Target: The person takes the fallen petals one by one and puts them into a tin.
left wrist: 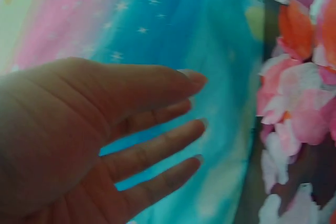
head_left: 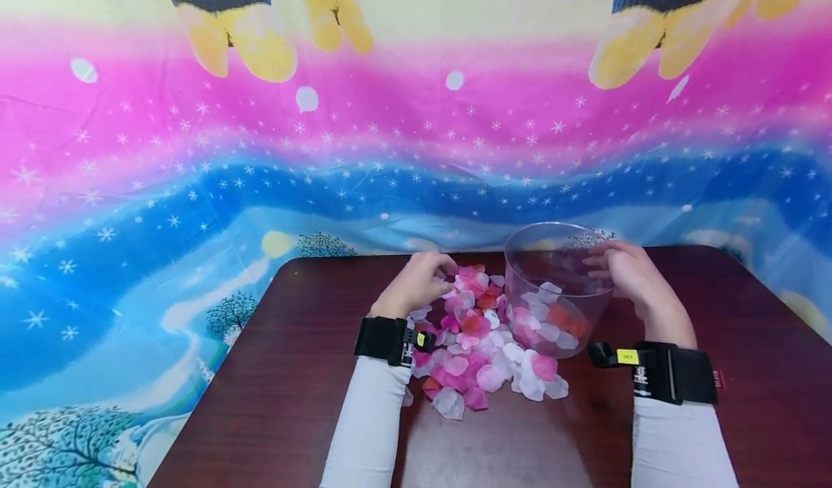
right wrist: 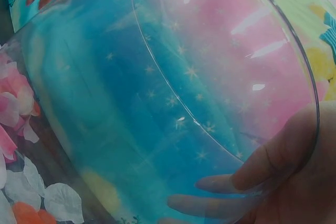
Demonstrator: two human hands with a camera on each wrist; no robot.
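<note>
Left hand [head_left: 419,282] lies knuckles-up at the 10 o'clock edge of the petals [head_left: 484,343], wrist bent, forearm coming up from 6 o'clock. In head view its fingers look loosely curled; the left wrist cam shows them straight, spread a little, w/ nothing held. Right hand [head_left: 627,275] grips the tub [head_left: 555,289] at its 3 o'clock side: fingers [right wrist: 220,183] wrap the clear wall, thumb at the rim. Tub is tilted, mouth toward the petals, w/ some petals inside near the bottom.

Petal heap sits mid-worktop [head_left: 273,394], betw. the two hands, touching the tub on its 9 o'clock side. Far worktop edge runs just behind both hands, w/ the backdrop [head_left: 195,185] rising right after it, so little room at 12 o'clock. Bare worktop lies wide at 9, 3 and 6 o'clock.

Right wrist cam looks through the tub wall and shows the holding fingers behind the plastic, plus left fingertips at top left; head view can't show that grip detail. Left wrist cam shows petals close at 3 o'clock of the palm, not touching it.
</note>
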